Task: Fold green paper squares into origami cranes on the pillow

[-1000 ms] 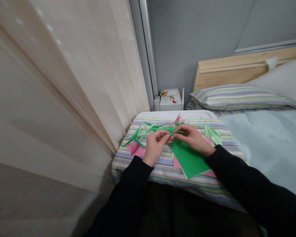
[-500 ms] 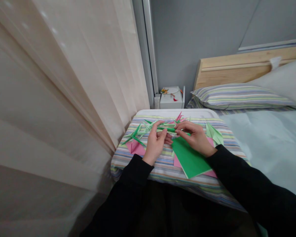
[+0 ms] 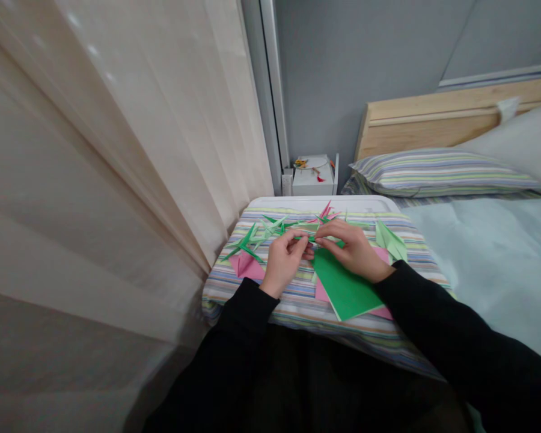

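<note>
Paper, one small green folded piece (image 3: 312, 239), sat pinched between the left hand (image 3: 285, 258) and the right hand (image 3: 350, 245), each grip nearly closed. One green sheet (image 3: 348, 287) lay below the right hand over pink paper (image 3: 321, 292), with one pale green fold (image 3: 390, 242) to the right, one pink fold (image 3: 247, 265) to the left, and clustered shapes (image 3: 244, 244) overlapping too much to count. Striped cloth (image 3: 298, 299) left open room towards the near edge; the tabletop (image 3: 369, 204) showed a white far rim.

A pale curtain (image 3: 162, 120) hangs along the left edge of the surface (image 3: 365, 204). Beyond the far edge stands a small white cabinet (image 3: 313, 189); past the far right corner, a striped pillow (image 3: 446, 173) lies before a wooden headboard (image 3: 403, 114).
</note>
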The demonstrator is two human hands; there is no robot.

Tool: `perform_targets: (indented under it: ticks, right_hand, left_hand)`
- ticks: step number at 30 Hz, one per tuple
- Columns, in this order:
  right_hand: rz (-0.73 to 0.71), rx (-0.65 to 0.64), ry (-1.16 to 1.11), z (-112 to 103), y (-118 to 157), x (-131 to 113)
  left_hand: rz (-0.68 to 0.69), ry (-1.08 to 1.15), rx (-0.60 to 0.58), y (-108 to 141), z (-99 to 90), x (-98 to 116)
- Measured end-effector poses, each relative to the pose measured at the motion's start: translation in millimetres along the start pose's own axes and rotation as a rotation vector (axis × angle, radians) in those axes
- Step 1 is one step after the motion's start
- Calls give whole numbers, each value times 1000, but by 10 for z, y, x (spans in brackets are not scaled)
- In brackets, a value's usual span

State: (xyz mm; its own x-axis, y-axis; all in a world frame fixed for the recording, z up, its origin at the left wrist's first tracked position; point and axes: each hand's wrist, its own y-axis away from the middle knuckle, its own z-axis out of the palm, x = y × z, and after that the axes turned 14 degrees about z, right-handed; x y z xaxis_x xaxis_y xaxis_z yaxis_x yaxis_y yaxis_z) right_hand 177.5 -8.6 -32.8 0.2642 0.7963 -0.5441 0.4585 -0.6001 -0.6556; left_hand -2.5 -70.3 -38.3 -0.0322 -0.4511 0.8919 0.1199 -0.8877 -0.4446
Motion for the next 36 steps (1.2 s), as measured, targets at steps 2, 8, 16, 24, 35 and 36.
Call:
perform_targets:
  ticks: [2, 8, 16, 24, 35, 36]
  right_hand:
    - [-30, -17, 72, 5, 8, 31]
    - [-191, -101, 322, -29, 3, 14]
    - [-333, -114, 488, -26, -45, -194]
    - [-160, -67, 380, -84, 16, -154]
    - [571, -194, -616, 25, 12, -94]
    - [583, -193, -646, 25, 7, -92]
  left_hand:
    - [-18, -19, -13, 5, 1, 5]
    - [-53, -91, -7, 6, -4, -1]
    - [-152, -47, 12, -19, -5, -14]
    - [-107, -2, 189, -41, -40, -33]
    - [88, 10, -5, 30, 5, 75]
    - [97, 12, -21, 33, 5, 77]
